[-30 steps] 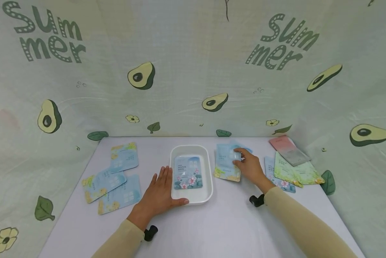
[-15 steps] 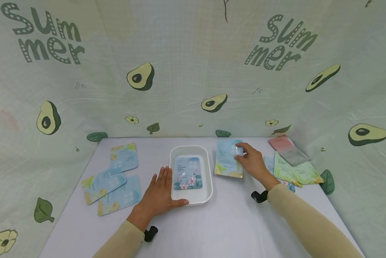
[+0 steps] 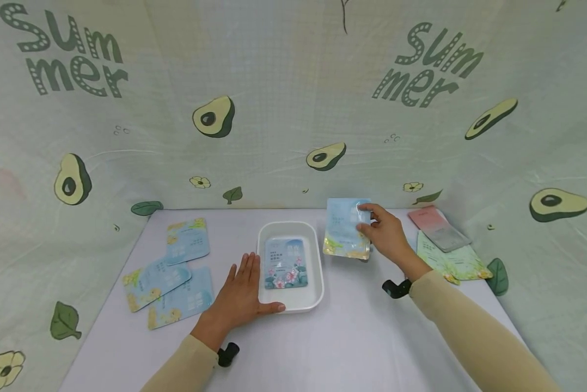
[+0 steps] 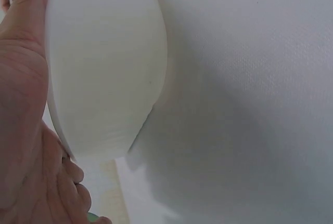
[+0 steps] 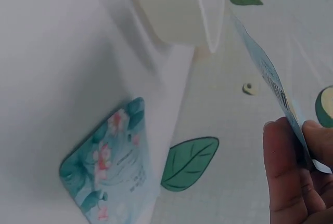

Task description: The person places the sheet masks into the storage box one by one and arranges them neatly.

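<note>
My right hand (image 3: 387, 233) pinches a light-blue sachet (image 3: 344, 228) with yellow flowers by its right edge, between thumb and fingers. That sachet is raised off the table, to the right of a white tray (image 3: 290, 300). Inside the tray lies a blue sachet (image 3: 285, 262) printed with pink lotus flowers. My left hand (image 3: 239, 296) rests with straight fingers against the tray's left side, its thumb at the near corner. In the right wrist view another lotus sachet (image 5: 112, 164) lies on the table; the raised sachet hides it in the head view.
Several light-blue sachets (image 3: 188, 240) lie on the left of the table. Green sachets (image 3: 438, 256) and a pink-and-grey sachet (image 3: 439, 228) overlap on the right. A printed curtain (image 3: 274, 71) hangs behind the table's back edge (image 3: 244, 209).
My right hand has lifted the light-blue sachet from the table, raising it towards the back edge. The left hand and tray have stayed in place.
</note>
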Action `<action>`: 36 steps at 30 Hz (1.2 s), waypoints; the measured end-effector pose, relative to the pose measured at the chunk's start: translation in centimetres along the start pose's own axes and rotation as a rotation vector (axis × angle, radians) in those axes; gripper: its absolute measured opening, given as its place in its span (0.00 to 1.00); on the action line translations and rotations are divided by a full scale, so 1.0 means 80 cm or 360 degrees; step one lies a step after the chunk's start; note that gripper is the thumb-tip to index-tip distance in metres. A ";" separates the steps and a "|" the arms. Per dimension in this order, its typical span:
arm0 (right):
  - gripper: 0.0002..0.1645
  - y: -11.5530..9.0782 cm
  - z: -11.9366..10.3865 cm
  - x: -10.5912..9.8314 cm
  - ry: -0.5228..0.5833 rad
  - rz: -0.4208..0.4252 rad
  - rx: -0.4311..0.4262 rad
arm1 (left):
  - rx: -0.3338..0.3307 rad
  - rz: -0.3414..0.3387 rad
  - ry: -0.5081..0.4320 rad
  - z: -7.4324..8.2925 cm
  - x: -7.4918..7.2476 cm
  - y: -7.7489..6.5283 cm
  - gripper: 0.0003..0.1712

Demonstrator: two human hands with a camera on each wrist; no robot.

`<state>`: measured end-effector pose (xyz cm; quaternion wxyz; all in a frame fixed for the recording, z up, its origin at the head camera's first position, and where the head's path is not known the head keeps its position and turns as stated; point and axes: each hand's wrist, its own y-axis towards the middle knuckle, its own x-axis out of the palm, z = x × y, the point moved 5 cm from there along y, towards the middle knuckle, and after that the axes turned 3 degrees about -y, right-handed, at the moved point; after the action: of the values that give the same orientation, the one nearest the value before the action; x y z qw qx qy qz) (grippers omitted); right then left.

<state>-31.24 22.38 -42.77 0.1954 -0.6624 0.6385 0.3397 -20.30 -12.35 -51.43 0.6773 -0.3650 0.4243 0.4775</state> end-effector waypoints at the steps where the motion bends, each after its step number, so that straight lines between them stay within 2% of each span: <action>1: 0.28 0.002 -0.005 0.002 0.0026 -0.0013 0.0008 | 0.0002 0.0003 0.0002 0.000 0.000 0.000 0.83; 5: 0.28 0.006 -0.026 0.023 0.0116 -0.0091 0.0042 | 0.0005 0.0002 0.0025 0.000 0.000 0.001 0.83; 11: 0.28 0.005 -0.055 0.076 0.0268 -0.0274 0.0063 | 0.0015 0.0002 0.0062 0.002 -0.003 0.001 0.82; 14: 0.27 0.001 -0.064 0.100 0.0277 -0.0344 0.0057 | 0.0018 -0.0009 0.0085 0.003 -0.004 0.000 0.82; 17: 0.26 -0.001 -0.070 0.121 0.0268 -0.0387 0.0065 | 0.0019 -0.0011 0.0100 0.004 -0.006 -0.001 0.81; 27: 0.24 0.000 -0.078 0.171 0.0166 -0.0400 0.0115 | 0.0018 -0.0041 0.0118 0.006 -0.007 -0.003 0.80; 36: 0.23 0.003 -0.088 0.190 0.0059 -0.0536 0.0080 | 0.0036 -0.0022 0.0093 0.005 -0.005 -0.001 0.80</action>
<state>-30.71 6.63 -48.44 0.2543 -0.7611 0.5302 0.2739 -20.21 -12.12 -50.88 0.6720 -0.3740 0.4468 0.4571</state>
